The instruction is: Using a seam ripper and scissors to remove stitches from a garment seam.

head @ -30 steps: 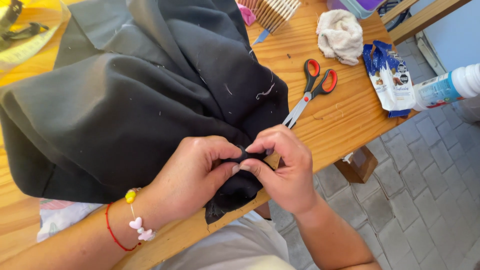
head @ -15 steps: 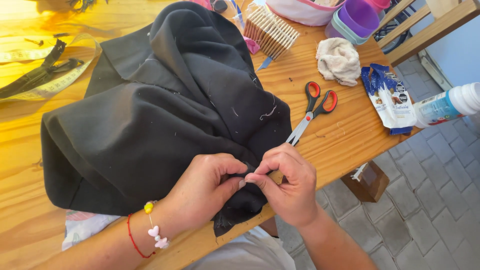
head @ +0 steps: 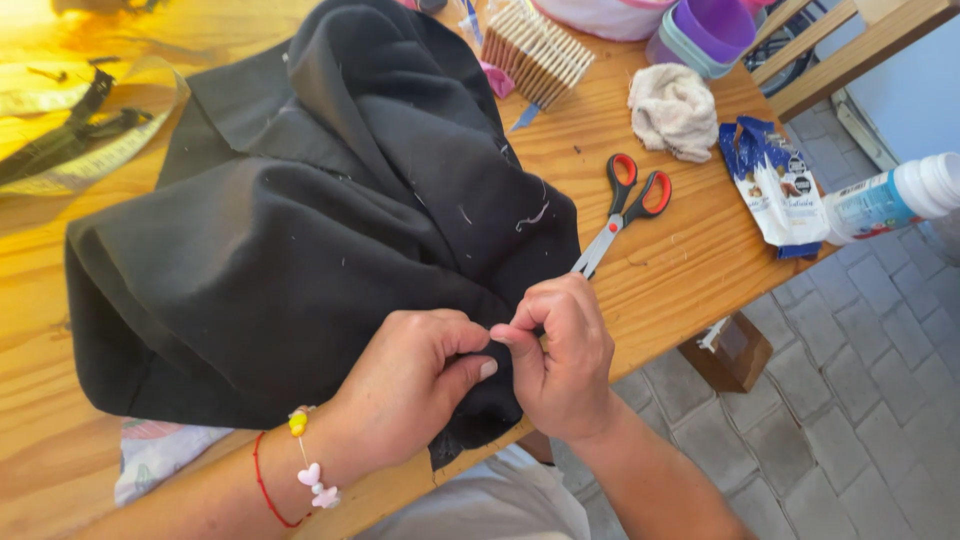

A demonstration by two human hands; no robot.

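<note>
Pinching black cloth (head: 300, 250), blue-white packets (head: 775, 180) right

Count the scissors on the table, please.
1. The scissors, with red handles, lie on the wooden table just right of the black cloth, beyond the right hand. Another pair could be hidden under the cloth.

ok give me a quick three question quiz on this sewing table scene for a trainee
1. True or false: both hands pinch the black fabric at the table's near edge.
2. Which lies nearest the right hand? A) white cloth B) scissors C) purple cups
3. What is on the wrist of the left hand?

Key: 1 true; 2 B; 3 a red cord and a beaded bracelet.
</note>
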